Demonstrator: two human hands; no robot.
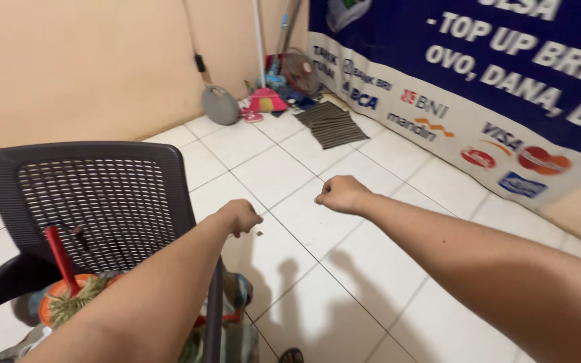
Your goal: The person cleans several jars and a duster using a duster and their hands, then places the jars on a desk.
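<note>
Above the tiled floor (317, 282), both fists are curled closed, gripping nothing visible; the left hand (240, 216) hangs just beside the black chair (95, 195), nearer it than the right hand (341, 194).

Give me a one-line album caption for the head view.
Two closed fists, left hand and right hand, stretched out over a white tiled floor beside a dark mesh-backed chair.
</note>
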